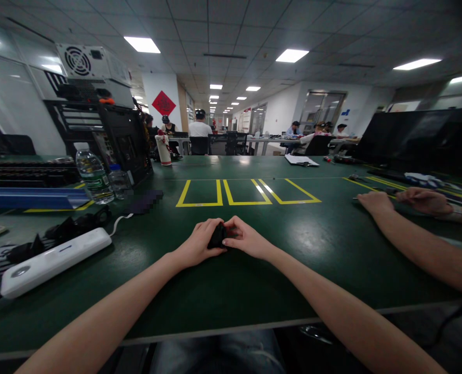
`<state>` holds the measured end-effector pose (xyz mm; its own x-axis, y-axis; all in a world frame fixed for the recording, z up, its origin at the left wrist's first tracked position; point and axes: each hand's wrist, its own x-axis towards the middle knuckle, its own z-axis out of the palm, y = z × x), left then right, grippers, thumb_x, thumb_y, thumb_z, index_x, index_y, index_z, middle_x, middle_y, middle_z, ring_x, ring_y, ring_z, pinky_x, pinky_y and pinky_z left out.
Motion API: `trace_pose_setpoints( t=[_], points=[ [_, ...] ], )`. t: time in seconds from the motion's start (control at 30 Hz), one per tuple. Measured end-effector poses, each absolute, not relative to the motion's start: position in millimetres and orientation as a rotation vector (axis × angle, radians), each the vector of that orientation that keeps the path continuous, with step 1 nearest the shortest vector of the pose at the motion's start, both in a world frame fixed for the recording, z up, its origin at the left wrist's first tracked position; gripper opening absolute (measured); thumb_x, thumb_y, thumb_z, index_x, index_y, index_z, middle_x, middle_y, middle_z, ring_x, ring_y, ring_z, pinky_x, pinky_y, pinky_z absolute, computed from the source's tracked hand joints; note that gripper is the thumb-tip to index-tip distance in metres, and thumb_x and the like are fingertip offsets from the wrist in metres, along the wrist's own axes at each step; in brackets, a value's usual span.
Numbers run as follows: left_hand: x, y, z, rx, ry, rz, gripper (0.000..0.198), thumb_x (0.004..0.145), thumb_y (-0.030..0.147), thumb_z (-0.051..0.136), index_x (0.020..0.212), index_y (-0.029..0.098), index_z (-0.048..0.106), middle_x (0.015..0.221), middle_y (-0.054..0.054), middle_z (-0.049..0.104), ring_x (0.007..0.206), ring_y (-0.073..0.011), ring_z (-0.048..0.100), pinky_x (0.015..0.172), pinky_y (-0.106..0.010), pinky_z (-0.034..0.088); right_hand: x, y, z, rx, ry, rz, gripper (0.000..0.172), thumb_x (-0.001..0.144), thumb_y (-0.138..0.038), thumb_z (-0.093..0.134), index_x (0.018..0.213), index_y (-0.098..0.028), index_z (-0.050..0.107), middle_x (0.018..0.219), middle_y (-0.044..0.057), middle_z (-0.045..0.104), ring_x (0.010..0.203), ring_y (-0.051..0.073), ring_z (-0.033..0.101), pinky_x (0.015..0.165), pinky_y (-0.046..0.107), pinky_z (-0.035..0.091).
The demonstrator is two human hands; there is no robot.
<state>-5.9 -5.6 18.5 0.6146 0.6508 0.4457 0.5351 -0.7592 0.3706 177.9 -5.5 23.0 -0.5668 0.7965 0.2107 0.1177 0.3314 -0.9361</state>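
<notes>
Head view: the person's left hand point(198, 241) and right hand point(244, 239) meet on the green table point(254, 291), fingers of both closed around a small black object point(217, 236) held between them, just short of three yellow-taped rectangles point(246, 192). A co-worker's hands point(402, 201) rest at right. A white power strip point(54, 261) lies left.

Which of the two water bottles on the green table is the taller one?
The white-capped bottle with the green label. It stands to the left of the shorter bottle, which has a blue cap.

Small black object point(217, 236) between both hands, on table.
</notes>
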Motion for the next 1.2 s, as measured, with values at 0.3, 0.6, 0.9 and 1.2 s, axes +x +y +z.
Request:
trace_pose_setpoints(
  t=[0.3,0.6,0.9,1.2],
  points=[
    [-5.7,-4.9,17.4,2.628,0.981,0.844,0.061,0.068,0.030,0.061,0.119,0.023,0.027,0.115,-0.007,0.043,0.108,-0.0230,0.040,0.093,-0.042,0.028,176.6,-4.0,21.8,-0.791,-1.915,1.204,0.025,0.073,-0.028,0.055,0.093,-0.018,0.044,0.095,0.002,0.048,0.093,0.015,0.051,0.085,0.036,0.041],
    [-6.0,-6.4,19.5,2.614,0.988,0.829,0.060,0.068,0.029,0.061,0.118,0.024,0.029,0.115,-0.006,0.043,0.108,-0.0233,0.041,0.093,-0.043,0.028,178.3,-4.3,23.0,-0.841,-1.940,1.249,0.031,0.072,-0.027,0.056,0.098,-0.018,0.044,0.100,0.004,0.048,0.094,0.017,0.050,0.083,0.038,0.043],
    [-5.8,-6.3,19.4,2.618,0.982,0.841,0.060,0.069,0.029,0.061,0.119,0.024,0.028,0.115,-0.006,0.044,0.108,-0.0229,0.041,0.093,-0.043,0.028,177.7,-5.5,23.2,-0.775,-1.911,1.257,0.024,0.074,-0.027,0.053,0.094,-0.019,0.043,0.096,0.002,0.047,0.092,0.014,0.050,0.081,0.034,0.044],
    [-4.7,-6.6,19.5,2.617,0.998,0.844,0.059,0.068,0.029,0.062,0.118,0.024,0.029,0.113,-0.007,0.045,0.107,-0.0240,0.042,0.091,-0.043,0.029,177.2,-0.2,18.2,-0.843,-1.921,1.238,0.028,0.075,-0.027,0.053,0.099,-0.019,0.044,0.098,0.004,0.049,0.094,0.016,0.050,0.085,0.037,0.041]
  ],
)
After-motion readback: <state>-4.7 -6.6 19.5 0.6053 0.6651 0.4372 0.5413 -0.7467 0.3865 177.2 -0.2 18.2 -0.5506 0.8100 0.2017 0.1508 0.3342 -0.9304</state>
